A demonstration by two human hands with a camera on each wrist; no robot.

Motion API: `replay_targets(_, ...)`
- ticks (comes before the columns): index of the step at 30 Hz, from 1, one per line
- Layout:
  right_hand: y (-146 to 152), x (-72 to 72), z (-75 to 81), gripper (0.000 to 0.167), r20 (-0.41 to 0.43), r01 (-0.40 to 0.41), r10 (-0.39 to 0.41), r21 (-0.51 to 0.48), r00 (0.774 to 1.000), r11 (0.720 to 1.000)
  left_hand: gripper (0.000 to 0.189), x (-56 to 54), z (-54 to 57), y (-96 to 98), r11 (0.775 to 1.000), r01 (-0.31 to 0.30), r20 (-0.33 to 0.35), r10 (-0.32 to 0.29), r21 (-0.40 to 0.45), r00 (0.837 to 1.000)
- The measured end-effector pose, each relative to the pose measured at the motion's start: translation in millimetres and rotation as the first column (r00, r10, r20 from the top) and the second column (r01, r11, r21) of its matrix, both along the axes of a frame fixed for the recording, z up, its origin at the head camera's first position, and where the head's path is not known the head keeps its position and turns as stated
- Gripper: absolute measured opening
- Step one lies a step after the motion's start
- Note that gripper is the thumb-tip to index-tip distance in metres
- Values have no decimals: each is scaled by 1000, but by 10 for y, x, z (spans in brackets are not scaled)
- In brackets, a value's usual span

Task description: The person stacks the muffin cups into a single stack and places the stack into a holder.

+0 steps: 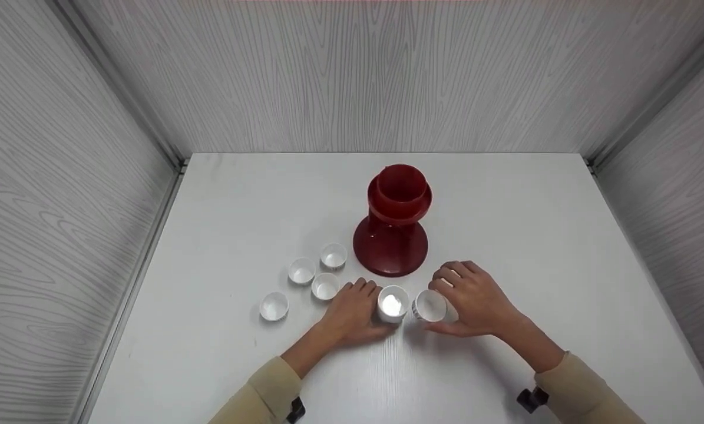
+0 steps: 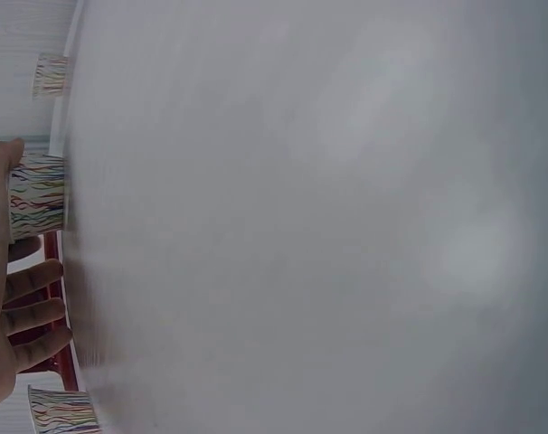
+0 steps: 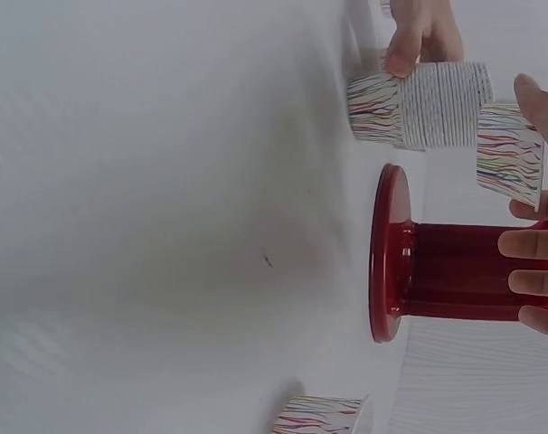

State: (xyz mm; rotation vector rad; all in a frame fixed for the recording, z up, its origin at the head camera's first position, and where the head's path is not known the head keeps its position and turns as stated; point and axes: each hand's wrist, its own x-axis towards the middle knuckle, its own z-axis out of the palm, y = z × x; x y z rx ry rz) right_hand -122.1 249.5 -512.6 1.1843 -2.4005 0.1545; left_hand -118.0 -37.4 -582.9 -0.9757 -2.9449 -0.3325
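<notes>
Near the middle of the table my left hand [image 1: 354, 315] grips a tall stack of small white paper cups [image 1: 393, 304]. The nested rims of the stack [image 3: 446, 104] show in the right wrist view, with the left thumb across its near side. Just to the right, my right hand [image 1: 472, 303] pinches a single paper cup [image 1: 430, 306] between thumb and fingers. Coloured wavy lines cover that cup's side [image 3: 509, 152], and it hangs above the table's surface. My left hand's lower fingers [image 2: 34, 315] spread loosely in the left wrist view.
Behind the hands stands a dark red plastic stand [image 1: 390, 247] with a round base and a red cup-shaped top [image 1: 402, 182]. Several single paper cups [image 1: 301, 271] sit to the left. Another cup [image 3: 317, 416] appears low in the right wrist view. Wood-grain walls [image 1: 363, 76] enclose the table.
</notes>
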Motion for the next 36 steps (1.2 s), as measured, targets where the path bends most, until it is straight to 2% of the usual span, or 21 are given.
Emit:
replay_targets(9, -68, -19, 86, 66, -25, -19, 18, -55, 1000, 998, 78, 5, 16, 0, 1000, 3, 13, -3, -8, 1000)
replay_targets(17, -122, -29, 147, 68, -50, -8, 4, -68, 999, 998, 73, -2, 25, -2, 1000, 17, -25, -17, 2, 1000)
replay_targets(32, -258, -23, 165, 67, -27, -2, 0, -77, 1000, 997, 70, 18, 18, 6, 1000, 7, 11, -8, 20, 1000)
replay_targets(36, -296, -47, 134, 66, -34, -7, 4, -90, 999, 996, 70, 6, 19, 5, 1000, 10, -7, -10, 13, 1000)
